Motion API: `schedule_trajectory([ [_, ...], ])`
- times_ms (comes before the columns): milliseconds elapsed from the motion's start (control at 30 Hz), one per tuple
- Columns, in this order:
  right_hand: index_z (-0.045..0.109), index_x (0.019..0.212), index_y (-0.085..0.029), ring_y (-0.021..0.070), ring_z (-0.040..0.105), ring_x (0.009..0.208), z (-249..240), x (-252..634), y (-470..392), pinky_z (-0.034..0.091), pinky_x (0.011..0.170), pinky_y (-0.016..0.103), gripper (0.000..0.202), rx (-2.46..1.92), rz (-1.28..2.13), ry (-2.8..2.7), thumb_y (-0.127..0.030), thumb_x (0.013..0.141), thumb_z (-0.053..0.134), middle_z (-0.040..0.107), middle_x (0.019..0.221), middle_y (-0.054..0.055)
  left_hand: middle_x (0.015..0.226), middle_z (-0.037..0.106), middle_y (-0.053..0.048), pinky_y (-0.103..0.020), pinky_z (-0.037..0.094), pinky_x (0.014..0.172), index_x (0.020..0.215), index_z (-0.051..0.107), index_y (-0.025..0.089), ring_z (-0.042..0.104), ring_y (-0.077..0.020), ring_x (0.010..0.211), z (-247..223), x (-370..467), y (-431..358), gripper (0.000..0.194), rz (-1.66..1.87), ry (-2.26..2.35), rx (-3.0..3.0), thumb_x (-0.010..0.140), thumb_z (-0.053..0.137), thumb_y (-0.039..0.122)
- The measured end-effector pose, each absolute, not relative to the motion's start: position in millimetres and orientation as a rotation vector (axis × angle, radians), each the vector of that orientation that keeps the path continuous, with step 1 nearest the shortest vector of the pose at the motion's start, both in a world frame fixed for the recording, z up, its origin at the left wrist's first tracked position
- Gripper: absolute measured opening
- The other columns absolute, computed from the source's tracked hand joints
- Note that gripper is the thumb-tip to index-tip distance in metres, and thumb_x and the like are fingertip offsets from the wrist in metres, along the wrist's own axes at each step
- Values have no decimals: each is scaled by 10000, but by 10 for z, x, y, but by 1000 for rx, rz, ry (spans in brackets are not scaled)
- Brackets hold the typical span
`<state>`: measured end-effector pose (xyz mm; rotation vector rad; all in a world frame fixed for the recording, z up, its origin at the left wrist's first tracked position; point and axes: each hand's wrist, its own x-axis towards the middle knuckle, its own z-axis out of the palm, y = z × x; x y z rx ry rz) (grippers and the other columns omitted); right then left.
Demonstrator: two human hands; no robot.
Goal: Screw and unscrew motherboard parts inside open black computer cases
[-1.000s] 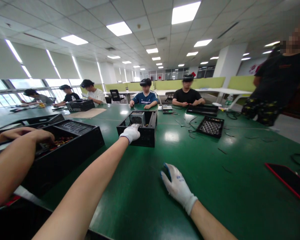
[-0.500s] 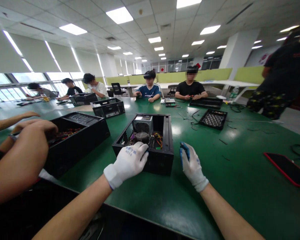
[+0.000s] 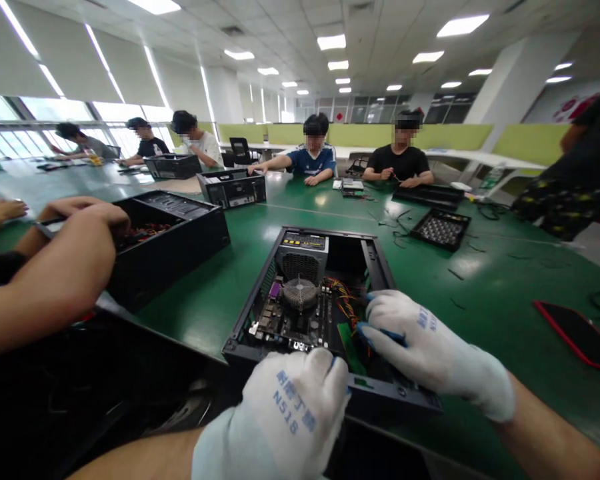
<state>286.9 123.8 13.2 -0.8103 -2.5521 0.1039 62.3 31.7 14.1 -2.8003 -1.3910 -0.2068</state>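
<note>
An open black computer case (image 3: 243, 320) lies near the table's front edge, its inside facing up. In it are a grey power supply (image 3: 303, 257), a round fan (image 3: 300, 293), coloured cables (image 3: 344, 303) and a green board (image 3: 351, 348). My left hand (image 3: 300, 400), in a white glove, has its fingers curled over the case's near rim; the fingertips are hidden. My right hand (image 3: 420, 340), gloved white with blue fingertips, reaches over the case's right wall beside the cables. Its thumb and fingers are apart, with nothing visible between them.
Another person's arms (image 3: 55, 280) reach into a larger black case (image 3: 180, 250) on the left. Beyond stand another case (image 3: 235, 190) and a black tray (image 3: 441, 229). A red-edged black pad (image 3: 577, 333) lies right. People sit across the green table (image 3: 180, 320).
The case appears nearer and turned, its near end at the table's edge. My right hand has moved left to it from beside it. Across the table, a person's arm now reaches to another case.
</note>
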Motion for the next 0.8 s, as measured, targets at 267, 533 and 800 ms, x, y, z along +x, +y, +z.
schedule_trajectory([
  [267, 564, 675, -240, 180, 511, 674, 144, 2898, 1077, 449, 889, 428, 368, -803, 144, -2704, -373, 1018, 543, 570, 675, 8, 921, 684, -49, -355, 517, 606, 973, 614, 234, 675, -239, 738, 90, 240, 254, 250, -297, -1470, -2794, 990, 508, 460],
  [533, 556, 643, -263, 191, 526, 657, 171, 2914, 992, 464, 815, 419, 372, -767, 89, -2735, -377, 997, 573, 572, 657, 11, 780, 669, -37, -322, 441, 526, 824, 597, 233, 644, -214, 632, 92, 217, 201, 235, -212, -1477, -2808, 961, 556, 419],
  [800, 603, 682, -242, 183, 578, 669, 226, 2727, 1098, 433, 706, 357, 360, -847, -54, -2827, -437, 983, 593, 633, 686, 21, 774, 671, -48, -336, 442, 505, 833, 605, 238, 649, -240, 614, 24, 329, 156, 246, -245, -1475, -2809, 924, 595, 467],
])
